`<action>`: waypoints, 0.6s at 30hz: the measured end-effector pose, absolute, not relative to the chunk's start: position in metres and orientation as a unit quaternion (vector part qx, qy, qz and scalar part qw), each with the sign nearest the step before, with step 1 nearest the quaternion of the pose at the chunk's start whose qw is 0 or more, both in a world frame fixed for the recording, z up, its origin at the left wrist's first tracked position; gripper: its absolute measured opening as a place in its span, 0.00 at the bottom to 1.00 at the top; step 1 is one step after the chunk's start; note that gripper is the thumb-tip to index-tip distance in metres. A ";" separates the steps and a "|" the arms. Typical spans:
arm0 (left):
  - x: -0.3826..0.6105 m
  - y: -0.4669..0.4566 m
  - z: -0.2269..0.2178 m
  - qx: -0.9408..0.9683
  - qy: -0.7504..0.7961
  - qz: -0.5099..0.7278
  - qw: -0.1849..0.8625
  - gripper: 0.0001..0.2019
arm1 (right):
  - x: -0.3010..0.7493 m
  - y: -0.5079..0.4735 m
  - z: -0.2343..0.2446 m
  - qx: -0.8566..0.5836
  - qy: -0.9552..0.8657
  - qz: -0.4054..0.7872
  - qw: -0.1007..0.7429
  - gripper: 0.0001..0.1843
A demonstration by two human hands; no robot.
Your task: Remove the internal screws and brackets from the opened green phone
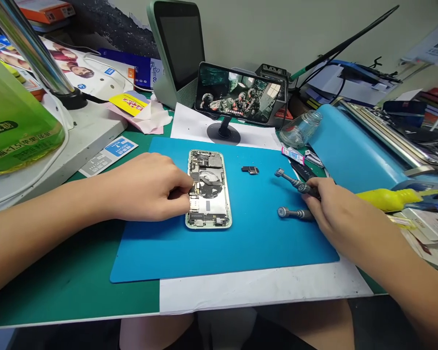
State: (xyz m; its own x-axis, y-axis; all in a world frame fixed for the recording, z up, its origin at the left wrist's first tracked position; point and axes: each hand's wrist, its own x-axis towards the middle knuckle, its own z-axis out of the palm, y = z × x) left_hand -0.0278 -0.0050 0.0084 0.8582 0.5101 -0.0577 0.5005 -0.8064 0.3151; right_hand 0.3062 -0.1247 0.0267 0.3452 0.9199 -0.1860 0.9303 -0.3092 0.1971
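An opened phone (pixel 209 189) lies face down on the blue mat (pixel 241 243), its boards and coil exposed. My left hand (pixel 149 187) rests at its left edge, fingers curled and pinched against the phone's side. Over at the mat's right edge, my right hand (pixel 330 209) is closed on the handles of two grey screwdrivers, the upper screwdriver (pixel 292 181) and the lower screwdriver (pixel 292 213), whose tips point left. A small black part (pixel 250 169) lies loose on the mat between phone and screwdrivers.
A phone on a stand (pixel 239 95) plays video behind the mat, with a green-framed tablet (pixel 177 48) to its left. A glass jar (pixel 301 129), a rolled blue mat (pixel 350 150) and a yellow tool (pixel 387 198) lie right. A lamp base (pixel 76 131) and green bottle (pixel 18 121) stand left.
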 end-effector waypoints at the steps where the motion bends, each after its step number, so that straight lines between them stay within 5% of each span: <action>1: -0.028 -0.005 0.008 0.950 0.265 0.017 0.161 0.16 | 0.307 -0.125 0.025 0.806 0.577 -0.016 0.130 0.26; 18: -0.027 -0.004 0.010 0.950 0.265 0.016 0.164 0.16 | 0.320 -0.109 0.019 0.694 0.709 0.055 0.112 0.23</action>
State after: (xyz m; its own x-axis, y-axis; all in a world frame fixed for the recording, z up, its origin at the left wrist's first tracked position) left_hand -0.0275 -0.0043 0.0102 0.8588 0.5091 -0.0574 0.4989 -0.8056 0.3195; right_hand 0.3205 -0.1090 0.0193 -0.0127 0.9965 -0.0828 0.9717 0.0319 0.2339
